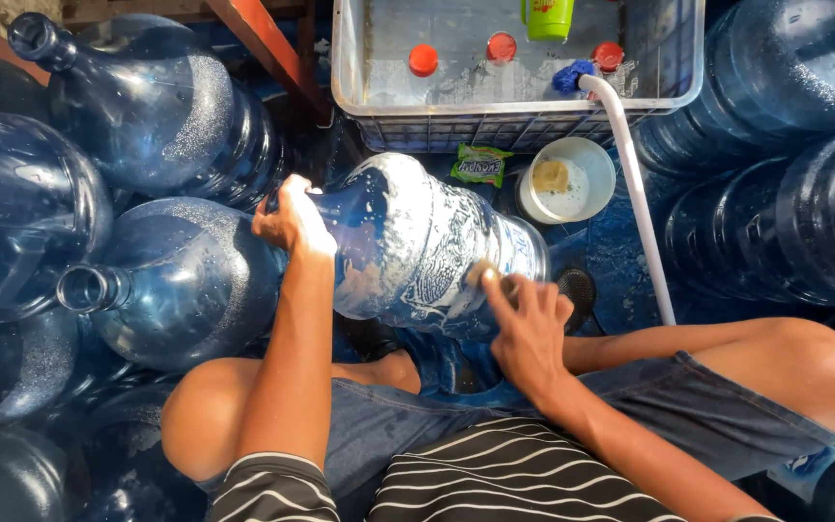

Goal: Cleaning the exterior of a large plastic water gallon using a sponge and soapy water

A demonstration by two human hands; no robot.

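Striped shirt (495,469) (black-and-white), blue denim shorts (688,406).

— What are you holding?
— You've got a big blue water jug (417,242), lying on its side, streaked with white soap suds.
— Where is it?
— Just below the white crate (524,116), neck end pointing left.

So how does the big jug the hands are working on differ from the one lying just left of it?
The held jug is streaked with white suds; the left jug shows only fine droplets. The left hand grips the held jug's neck end and the right hand presses a pad near its base, while the left jug lies untouched, open mouth showing. Both are large blue translucent jugs on their sides.
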